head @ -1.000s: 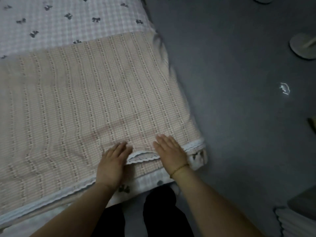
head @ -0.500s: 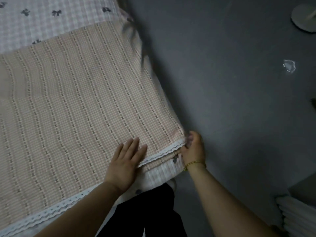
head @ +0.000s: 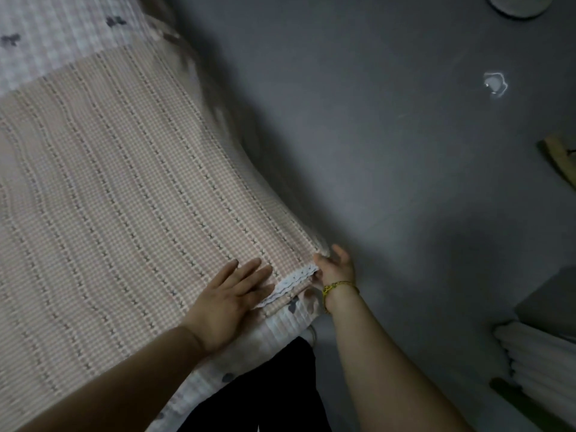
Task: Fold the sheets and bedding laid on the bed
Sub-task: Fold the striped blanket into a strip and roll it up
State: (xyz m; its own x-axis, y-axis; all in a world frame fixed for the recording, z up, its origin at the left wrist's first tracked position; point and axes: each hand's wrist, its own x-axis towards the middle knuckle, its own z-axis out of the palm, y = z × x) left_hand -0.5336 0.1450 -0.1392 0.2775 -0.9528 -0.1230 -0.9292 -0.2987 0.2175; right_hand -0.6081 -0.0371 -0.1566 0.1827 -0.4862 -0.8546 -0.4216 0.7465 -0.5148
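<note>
A beige checked sheet [head: 131,194] with a white lace hem lies folded flat on the bed, over a white bed sheet with dark bows [head: 56,35]. My left hand [head: 230,300] rests flat on the beige sheet near its front right corner, fingers straight. My right hand [head: 335,269], with a yellow bracelet at the wrist, is at that corner beside the bed's edge and touches the lace hem; its fingertips are partly hidden by the cloth, so the hold is unclear.
Grey floor [head: 389,151] fills the right side. A small shiny scrap [head: 495,84] lies on the floor. A round stand base [head: 517,4] sits at top right, a stack of white folded cloth [head: 539,353] at lower right. My dark trousers [head: 258,394] stand against the bed.
My right hand left the top of the sheet and moved right to its corner at the bed's edge. My left hand slid right along the lace hem. The view shifted left.
</note>
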